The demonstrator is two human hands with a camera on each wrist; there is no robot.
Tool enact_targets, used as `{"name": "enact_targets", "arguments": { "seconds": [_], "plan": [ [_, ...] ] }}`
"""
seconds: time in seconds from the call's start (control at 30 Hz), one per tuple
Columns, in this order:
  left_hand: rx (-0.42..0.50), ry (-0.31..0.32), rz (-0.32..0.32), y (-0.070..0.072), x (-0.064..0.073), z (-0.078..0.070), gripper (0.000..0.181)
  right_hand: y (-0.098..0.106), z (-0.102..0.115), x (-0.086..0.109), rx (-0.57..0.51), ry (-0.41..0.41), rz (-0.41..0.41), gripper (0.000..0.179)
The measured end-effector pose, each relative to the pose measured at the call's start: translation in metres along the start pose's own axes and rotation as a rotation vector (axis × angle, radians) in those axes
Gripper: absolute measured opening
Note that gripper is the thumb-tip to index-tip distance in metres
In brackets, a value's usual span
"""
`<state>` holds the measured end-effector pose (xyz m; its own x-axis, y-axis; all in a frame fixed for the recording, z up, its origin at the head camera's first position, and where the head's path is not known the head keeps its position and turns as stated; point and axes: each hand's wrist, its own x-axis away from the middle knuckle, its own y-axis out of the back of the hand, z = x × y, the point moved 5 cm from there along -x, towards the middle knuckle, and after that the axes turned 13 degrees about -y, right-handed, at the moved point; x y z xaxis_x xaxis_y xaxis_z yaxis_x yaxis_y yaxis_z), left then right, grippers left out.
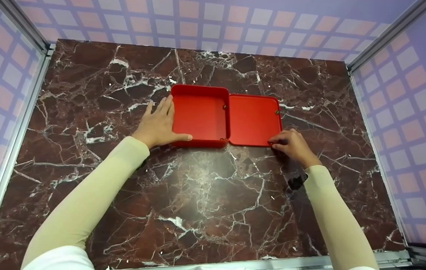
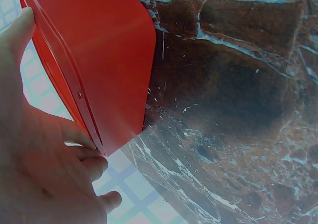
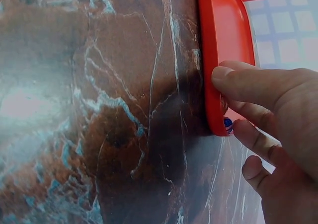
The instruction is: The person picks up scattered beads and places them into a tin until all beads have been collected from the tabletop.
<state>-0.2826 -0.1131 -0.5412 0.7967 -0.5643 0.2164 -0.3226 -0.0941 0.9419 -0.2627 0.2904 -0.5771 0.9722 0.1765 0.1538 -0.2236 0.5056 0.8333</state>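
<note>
A square red box [image 1: 199, 116] lies open-side up, and a shallow red lid [image 1: 254, 120] lies flat against its right side. My left hand [image 1: 156, 123] rests on the box's left edge, its fingers straight along the wall and the thumb over the near rim. In the left wrist view, the box's outer wall [image 2: 109, 60] fills the upper left. My right hand [image 1: 291, 144] pinches the lid's near right corner. The right wrist view shows its thumb [image 3: 221, 77] on the lid rim, close to a small shiny round piece [image 3: 228, 125] at the corner.
Dark red marbled tabletop [image 1: 205, 210] surrounds the box and lid. Checkered panels [image 1: 216, 22] in metal frames stand at the back and both sides. Small round dark pieces sit along the right edges of box and lid. A dark watch-like device [image 1: 297, 182] is on the right wrist.
</note>
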Motion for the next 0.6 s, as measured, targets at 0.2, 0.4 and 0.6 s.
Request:
{"name": "enact_targets", "arguments": {
  "seconds": [0.2, 0.4, 0.6],
  "plan": [
    [0.024, 0.007, -0.001, 0.0004, 0.0007, -0.0006, 0.122, -0.0002, 0.0004, 0.0003, -0.007, -0.047, 0.004, 0.013],
    [0.017, 0.003, -0.004, -0.0004, 0.0003, -0.0007, 0.122, -0.0011, 0.0011, -0.0003, -0.030, -0.076, 0.005, 0.010],
    [0.014, 0.004, -0.015, 0.0000, 0.0001, -0.0003, 0.122, -0.0018, 0.0029, -0.0011, -0.015, -0.034, 0.003, 0.015]
  ]
}}
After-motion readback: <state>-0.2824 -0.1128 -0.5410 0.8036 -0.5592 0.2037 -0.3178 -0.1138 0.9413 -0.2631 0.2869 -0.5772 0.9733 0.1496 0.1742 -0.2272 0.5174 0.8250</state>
